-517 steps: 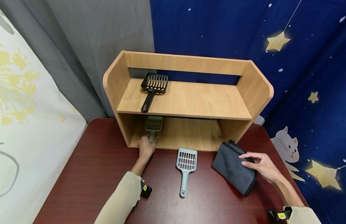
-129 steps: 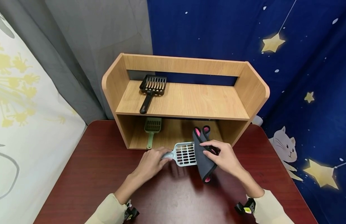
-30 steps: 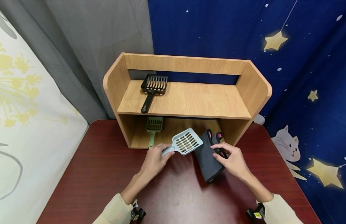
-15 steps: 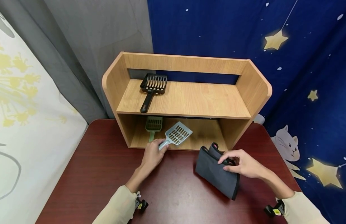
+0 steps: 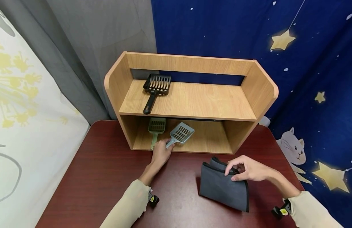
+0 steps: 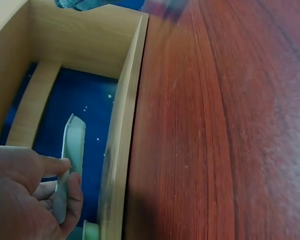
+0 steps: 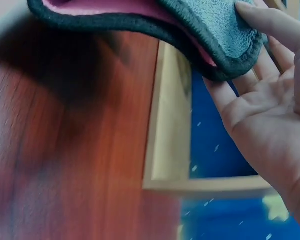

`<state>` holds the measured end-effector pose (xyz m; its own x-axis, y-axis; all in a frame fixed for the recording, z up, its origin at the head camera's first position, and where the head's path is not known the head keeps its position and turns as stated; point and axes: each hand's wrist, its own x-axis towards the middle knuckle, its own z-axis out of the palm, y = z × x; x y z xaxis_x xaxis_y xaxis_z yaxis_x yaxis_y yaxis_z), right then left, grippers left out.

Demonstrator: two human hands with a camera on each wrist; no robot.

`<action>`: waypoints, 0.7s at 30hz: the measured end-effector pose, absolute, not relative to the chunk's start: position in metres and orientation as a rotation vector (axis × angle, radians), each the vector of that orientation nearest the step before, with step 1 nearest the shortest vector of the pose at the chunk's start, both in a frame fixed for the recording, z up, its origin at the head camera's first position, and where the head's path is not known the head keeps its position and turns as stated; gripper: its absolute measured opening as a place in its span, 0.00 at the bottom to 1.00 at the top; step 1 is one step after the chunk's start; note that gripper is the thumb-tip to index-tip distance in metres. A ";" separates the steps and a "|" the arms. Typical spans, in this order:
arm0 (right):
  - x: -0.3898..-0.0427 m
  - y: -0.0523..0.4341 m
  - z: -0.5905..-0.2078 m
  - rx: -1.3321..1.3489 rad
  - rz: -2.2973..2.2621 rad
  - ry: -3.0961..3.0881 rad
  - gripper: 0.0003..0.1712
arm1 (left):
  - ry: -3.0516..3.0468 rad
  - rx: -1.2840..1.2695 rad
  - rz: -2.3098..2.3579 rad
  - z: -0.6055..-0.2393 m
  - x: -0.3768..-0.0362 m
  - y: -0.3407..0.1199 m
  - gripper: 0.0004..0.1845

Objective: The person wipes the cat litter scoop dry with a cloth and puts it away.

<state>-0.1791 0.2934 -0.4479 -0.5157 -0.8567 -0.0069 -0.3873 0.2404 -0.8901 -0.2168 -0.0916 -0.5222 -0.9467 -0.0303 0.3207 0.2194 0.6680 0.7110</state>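
Observation:
My left hand (image 5: 161, 152) pinches the handle of a light blue litter scoop (image 5: 181, 132), whose slotted head is inside the lower shelf, tilted to the right. In the left wrist view the same scoop (image 6: 75, 142) appears edge-on between thumb and fingers. Just left of it a green litter scoop (image 5: 157, 126) lies on the lower shelf. My right hand (image 5: 251, 169) pinches the upper edge of a folded dark grey cloth (image 5: 223, 186) in front of the shelf. The right wrist view shows pink inside the cloth (image 7: 225, 30).
A two-tier wooden shelf (image 5: 210, 101) stands at the back of the dark red table (image 5: 107, 177). On its upper tier lies a black litter scoop (image 5: 156, 85). Curtains (image 5: 221, 28) hang behind.
My left hand has carried the light blue scoop away from the cloth and into the lower shelf. The right hand has drawn the cloth right and nearer to me.

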 end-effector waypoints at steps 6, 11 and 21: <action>-0.195 0.313 -0.464 -1.018 -1.245 2.010 0.13 | -2.619 -0.101 -1.168 -0.525 -0.227 -0.087 0.15; -0.204 0.326 -0.474 -0.935 -1.194 2.081 0.15 | -2.640 -0.076 -1.188 -0.530 -0.235 -0.084 0.15; -0.215 0.336 -0.487 -0.967 -1.098 2.231 0.21 | -2.650 -0.060 -1.222 -0.535 -0.241 -0.077 0.12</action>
<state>-0.2150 0.3358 -0.4874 -0.6416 -0.7606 -0.0992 -0.3852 0.4313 -0.8158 -0.2410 -0.0773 -0.5354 -0.9745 -0.0556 0.2176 0.1293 0.6532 0.7461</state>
